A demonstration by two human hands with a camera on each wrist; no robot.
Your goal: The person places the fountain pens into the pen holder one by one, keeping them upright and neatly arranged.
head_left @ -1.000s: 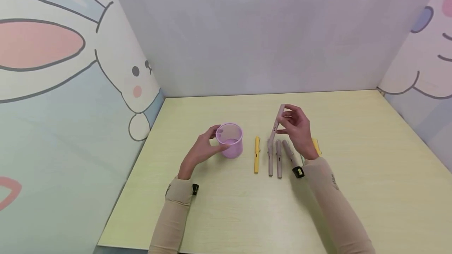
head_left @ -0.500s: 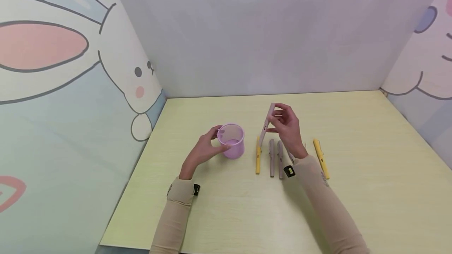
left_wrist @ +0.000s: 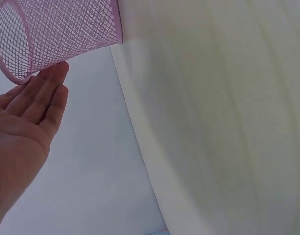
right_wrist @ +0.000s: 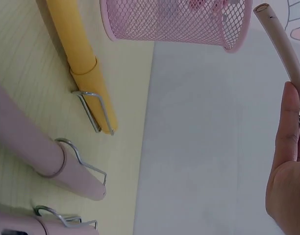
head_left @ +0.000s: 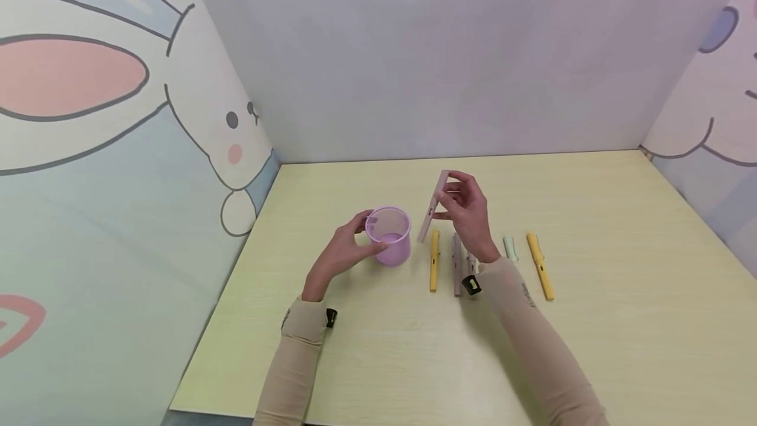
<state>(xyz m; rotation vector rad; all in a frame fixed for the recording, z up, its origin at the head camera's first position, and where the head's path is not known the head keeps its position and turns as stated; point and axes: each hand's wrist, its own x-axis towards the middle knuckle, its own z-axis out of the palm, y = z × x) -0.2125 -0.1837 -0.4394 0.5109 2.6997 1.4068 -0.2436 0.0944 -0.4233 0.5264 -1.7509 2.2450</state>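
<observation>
My left hand (head_left: 343, 252) holds the pink mesh pen holder (head_left: 393, 255), thumb at the front of its rim and fingers behind. In the left wrist view the fingers lie along the wall of the mesh. My right hand (head_left: 471, 219) pinches a mauve pen (head_left: 429, 215) by its upper part, tilted with its lower end to the left. That lower end hangs just right of the pen holder, above the table. In the right wrist view the pen's free end stands close to the holder's rim.
On the pale wooden table (head_left: 367, 360) lie a yellow pen (head_left: 434, 265) and mauve pens (head_left: 457, 271), partly under my right wrist. Farther right are a pale green pen (head_left: 510, 248), partly hidden by the sleeve, and another yellow pen (head_left: 541, 268). Walls enclose the back and sides.
My right hand has carried the mauve pen left, from above the other mauve pens, past the left yellow pen, to beside the pen holder. My left hand has stayed at the holder.
</observation>
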